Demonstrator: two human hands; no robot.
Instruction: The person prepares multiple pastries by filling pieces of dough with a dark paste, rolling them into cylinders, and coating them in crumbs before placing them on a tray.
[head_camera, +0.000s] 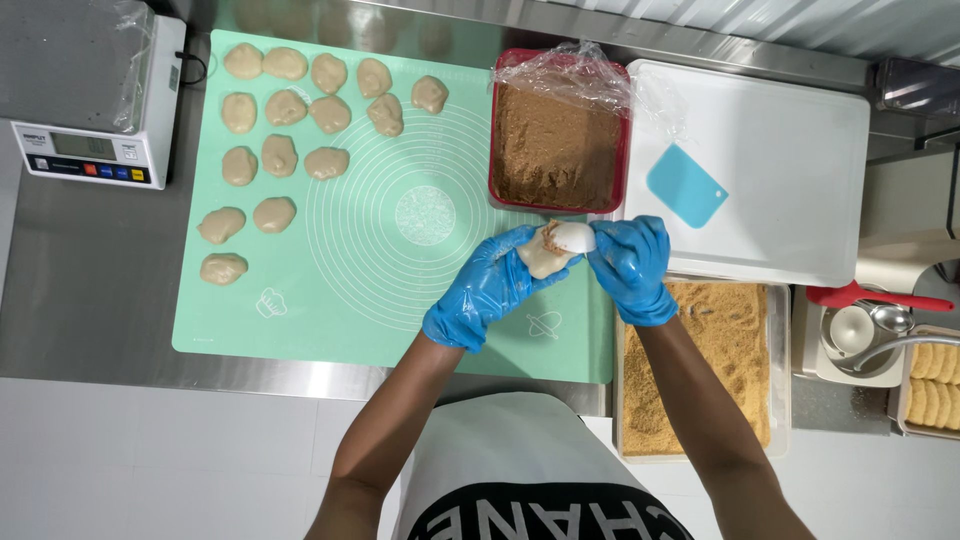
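Note:
My left hand (482, 290), in a blue glove, cradles a flattened piece of pale dough (540, 258) over the right part of the mint green baking mat (340, 300). My right hand (630, 262), also gloved in blue, holds a white spoon (572, 237) whose bowl rests on the dough with brown crumbly filling on it. Both hands meet just below the red container of brown filling (555, 145), which has clear plastic wrap peeled back at its far edge.
Several dough pieces (285, 130) lie in rows on the mat's left half. A digital scale (95, 95) stands far left. A white cutting board (790, 200) holds a blue scraper (686, 186). A crumb tray (745, 400), bowl with spoons (865, 335) and biscuits (935, 385) sit at right.

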